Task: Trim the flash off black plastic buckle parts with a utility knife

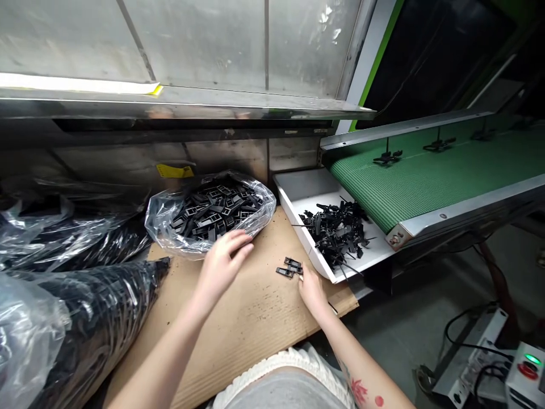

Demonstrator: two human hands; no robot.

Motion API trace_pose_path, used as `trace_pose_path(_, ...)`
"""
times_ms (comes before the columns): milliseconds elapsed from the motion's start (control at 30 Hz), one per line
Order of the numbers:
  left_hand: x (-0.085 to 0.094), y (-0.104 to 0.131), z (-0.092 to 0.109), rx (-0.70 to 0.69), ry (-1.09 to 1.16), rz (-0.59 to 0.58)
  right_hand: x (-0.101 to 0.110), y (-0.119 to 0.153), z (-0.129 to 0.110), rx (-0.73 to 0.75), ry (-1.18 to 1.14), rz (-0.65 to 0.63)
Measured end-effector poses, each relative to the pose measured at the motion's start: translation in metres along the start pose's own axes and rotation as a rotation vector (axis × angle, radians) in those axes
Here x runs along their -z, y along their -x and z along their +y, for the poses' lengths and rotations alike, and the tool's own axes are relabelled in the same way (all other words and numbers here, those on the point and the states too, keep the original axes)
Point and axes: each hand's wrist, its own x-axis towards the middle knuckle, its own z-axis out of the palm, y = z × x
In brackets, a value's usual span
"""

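My left hand (226, 262) is over the near rim of a clear plastic bag (159, 218), its fingers stretched out and apart, with nothing seen in them. Inside the bag lies a heap of black plastic clip-like parts (217, 207) with rectangular openings. On the cardboard, my right hand (313, 288) is closed around a thin stick-like tool (334, 309); a pale tip shows at the fingers and a dark end below the wrist. Touching or nearly touching these fingers are several black plastic parts (284, 272) lying close together. Most of the tool is hidden by the hand.
A white tray (292, 199) with tangled black plastic pieces (336, 230) stands right of the cardboard (238, 329), under the end of a green conveyor belt (383, 193). Black pieces sit spaced along the belt. Filled plastic bags (102, 307) crowd the left; a metal ledge (213, 105) crosses behind.
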Motion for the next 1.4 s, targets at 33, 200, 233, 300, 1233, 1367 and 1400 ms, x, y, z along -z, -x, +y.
trace_pose_path(33, -0.007, 0.015, 0.0, -0.008, 0.011, -0.027, -0.001, -0.001, 0.0, -0.004, 0.017, -0.001)
trace_pose_path(200, -0.026, 0.068, -0.012, -0.019, 0.031, -0.095, -0.011, -0.004, -0.011, -0.004, 0.034, -0.062)
trace_pose_path(233, -0.026, 0.074, -0.015, -0.024, 0.025, -0.097, -0.012, -0.005, -0.014, -0.008, 0.021, -0.076)
trace_pose_path(300, -0.025, 0.085, -0.019, -0.042, 0.004, -0.086, -0.011, -0.005, -0.021, -0.01, -0.028, -0.108)
trace_pose_path(1233, 0.03, 0.102, 0.069, 0.442, 0.751, -0.025, 0.073, 0.1, -0.077, 0.759, -0.247, 0.188)
trace_pose_path(1367, 0.03, 0.102, 0.072, 0.403, 0.77, 0.012, 0.067, 0.099, -0.081, 0.824, -0.192, 0.307)
trace_pose_path(1400, 0.029, 0.102, 0.071, 0.391, 0.733, 0.031, 0.068, 0.098, -0.081, 0.822, -0.204, 0.3)
